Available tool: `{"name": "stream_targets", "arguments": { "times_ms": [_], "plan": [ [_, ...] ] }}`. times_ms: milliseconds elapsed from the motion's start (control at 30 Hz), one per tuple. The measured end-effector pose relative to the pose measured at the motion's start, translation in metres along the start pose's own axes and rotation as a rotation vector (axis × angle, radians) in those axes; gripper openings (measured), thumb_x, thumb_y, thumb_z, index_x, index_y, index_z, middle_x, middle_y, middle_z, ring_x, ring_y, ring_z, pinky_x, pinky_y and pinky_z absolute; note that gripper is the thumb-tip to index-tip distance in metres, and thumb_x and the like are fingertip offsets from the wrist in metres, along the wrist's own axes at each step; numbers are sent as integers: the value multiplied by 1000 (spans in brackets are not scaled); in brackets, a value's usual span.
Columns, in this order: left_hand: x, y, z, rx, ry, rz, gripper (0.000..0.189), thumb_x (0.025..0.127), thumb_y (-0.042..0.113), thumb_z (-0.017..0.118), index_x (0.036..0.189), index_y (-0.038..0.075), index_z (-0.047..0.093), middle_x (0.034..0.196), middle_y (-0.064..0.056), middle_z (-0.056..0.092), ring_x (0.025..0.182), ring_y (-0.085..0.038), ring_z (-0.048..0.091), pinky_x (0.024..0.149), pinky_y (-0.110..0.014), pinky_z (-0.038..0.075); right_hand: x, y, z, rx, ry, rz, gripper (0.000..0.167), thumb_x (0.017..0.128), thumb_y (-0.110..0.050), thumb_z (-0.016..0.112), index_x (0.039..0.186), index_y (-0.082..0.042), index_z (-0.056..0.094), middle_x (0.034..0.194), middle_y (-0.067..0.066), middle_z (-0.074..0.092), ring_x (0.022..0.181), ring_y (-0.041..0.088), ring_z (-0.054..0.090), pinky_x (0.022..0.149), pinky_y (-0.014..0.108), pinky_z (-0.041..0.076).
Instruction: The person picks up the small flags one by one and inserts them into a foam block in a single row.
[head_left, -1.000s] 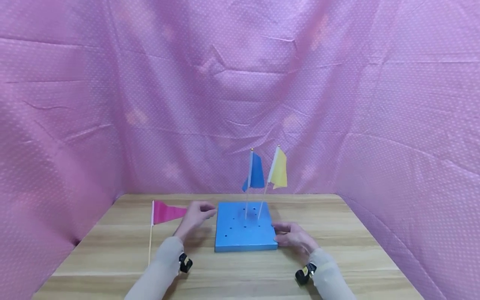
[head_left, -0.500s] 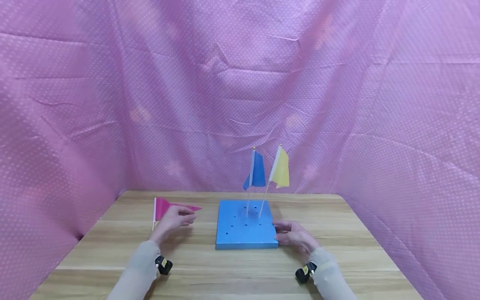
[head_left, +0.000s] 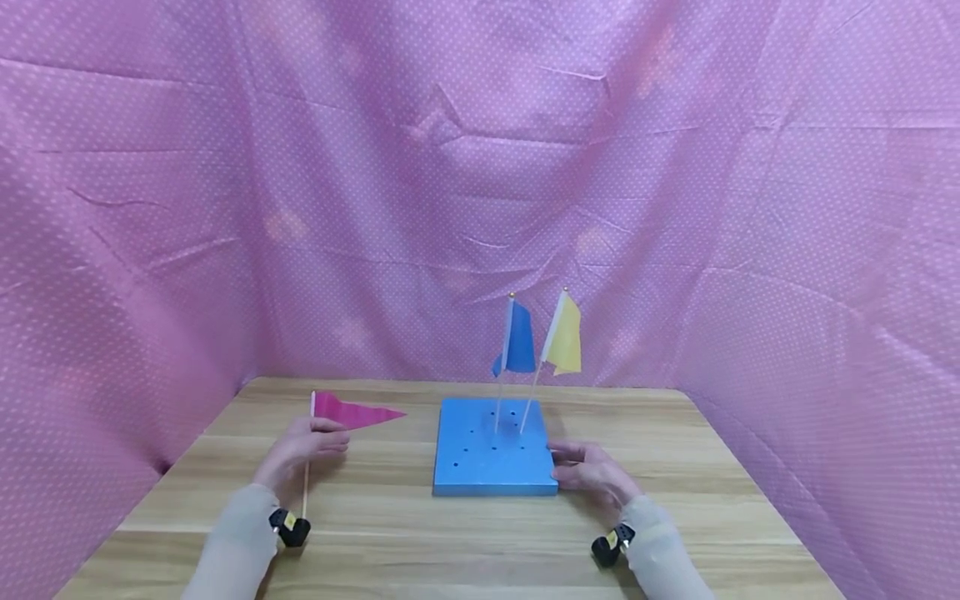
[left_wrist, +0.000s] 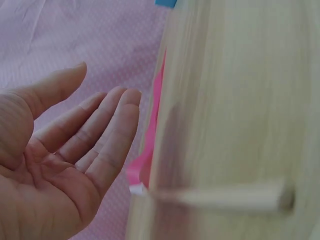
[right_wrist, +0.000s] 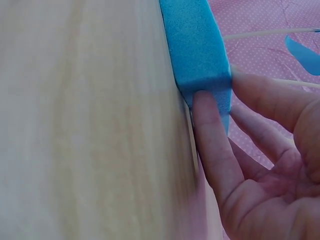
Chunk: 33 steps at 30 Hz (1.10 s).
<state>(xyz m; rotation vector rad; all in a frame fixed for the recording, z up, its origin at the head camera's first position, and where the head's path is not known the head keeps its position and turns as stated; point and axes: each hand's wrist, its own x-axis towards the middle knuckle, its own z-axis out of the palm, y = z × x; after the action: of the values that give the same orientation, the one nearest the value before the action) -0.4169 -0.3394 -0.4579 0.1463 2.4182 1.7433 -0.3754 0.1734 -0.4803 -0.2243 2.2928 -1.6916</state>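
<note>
A pink triangular flag (head_left: 352, 412) on a thin wooden stick lies on the table at the left. My left hand (head_left: 303, 446) hovers over its stick with fingers spread and nothing between them; in the left wrist view the thumb stands apart from the fingers, and the stick passes below the hand. A blue foam block (head_left: 491, 473) with several holes lies near the table's middle. Two flags stand in it, a blue flag (head_left: 519, 340) and a yellow flag (head_left: 566, 337), both leaning right. My right hand (head_left: 596, 473) touches the block's right edge with nearly straight fingers and thumb.
The wooden table (head_left: 420, 542) is enclosed by a pink dotted cloth (head_left: 465, 183) at the back and both sides. Black wrist cameras (head_left: 290, 527) sit on both sleeves. The two upright flagsticks rise above the block.
My left hand has moved left, away from the block's left side, to above the pink flag's stick. The right hand stays at the block's edge. The view has shifted slightly.
</note>
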Motion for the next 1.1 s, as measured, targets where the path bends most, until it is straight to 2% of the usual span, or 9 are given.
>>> {"name": "stream_targets", "arguments": {
  "times_ms": [67, 167, 300, 500, 600, 700, 800, 967, 1100],
  "plan": [
    [-2, -7, -7, -56, -1, -23, 46, 94, 10, 64, 127, -18, 48, 107, -24, 69, 94, -24, 69, 90, -40, 57, 0, 0, 0, 0, -1, -2, 61, 87, -6, 70, 143, 1, 46, 147, 29, 43, 121, 32, 59, 95, 37, 55],
    [-5, -14, -20, -80, 2, -41, 45, 93, 8, 64, 126, -19, 48, 98, -16, 72, 88, -19, 69, 85, -36, 59, 1, -1, 1, 1, -8, -5, 62, 87, -5, 69, 143, 1, 45, 147, 28, 42, 122, 33, 57, 95, 38, 55],
    [-10, -16, -37, -130, 36, -90, 57, 91, 14, 70, 131, -16, 44, 95, -9, 73, 88, -19, 70, 86, -35, 59, 3, -3, 0, -13, -8, -4, 62, 86, -7, 70, 143, 0, 46, 149, 25, 42, 123, 31, 57, 95, 38, 55],
    [-15, -20, -44, -358, 101, -152, 65, 83, 15, 78, 135, -6, 45, 93, -1, 71, 92, -17, 69, 92, -33, 56, 2, -2, -1, -17, -4, -1, 63, 86, -8, 71, 143, -1, 46, 149, 24, 42, 120, 28, 59, 94, 37, 55],
    [-16, -24, -46, -347, 104, -144, 59, 87, 11, 74, 135, -7, 46, 96, -1, 71, 93, -16, 69, 94, -32, 55, 1, 0, 0, -12, -7, 0, 64, 85, -7, 72, 143, 0, 45, 149, 25, 42, 119, 29, 59, 94, 36, 56],
    [-15, -27, -48, -268, 111, -121, 54, 91, 6, 68, 134, -14, 44, 95, -1, 72, 90, -13, 70, 89, -29, 57, 1, 1, 1, -2, -8, -2, 65, 84, -6, 72, 143, 0, 45, 146, 27, 44, 120, 31, 59, 93, 37, 56],
    [-14, -28, -50, -218, 139, -151, 46, 90, 2, 66, 129, -16, 49, 87, -2, 73, 79, -12, 70, 78, -28, 60, 1, 0, 2, 23, -11, -1, 65, 84, -4, 71, 143, 1, 44, 144, 28, 46, 121, 34, 58, 94, 39, 55],
    [-15, -28, -49, -139, 153, -230, 28, 87, -1, 68, 109, -16, 59, 73, -5, 72, 63, -10, 68, 64, -24, 60, 0, 0, 2, 4, -5, 4, 64, 85, -5, 71, 143, 1, 45, 146, 27, 44, 121, 34, 58, 93, 38, 56],
    [-17, -29, -44, -53, 159, -265, 22, 85, 2, 71, 98, -12, 61, 68, -4, 70, 55, -7, 64, 56, -20, 57, -2, 0, 1, -8, -4, 5, 63, 85, -5, 70, 143, 0, 45, 149, 25, 41, 121, 33, 59, 93, 37, 56]
  ]
}}
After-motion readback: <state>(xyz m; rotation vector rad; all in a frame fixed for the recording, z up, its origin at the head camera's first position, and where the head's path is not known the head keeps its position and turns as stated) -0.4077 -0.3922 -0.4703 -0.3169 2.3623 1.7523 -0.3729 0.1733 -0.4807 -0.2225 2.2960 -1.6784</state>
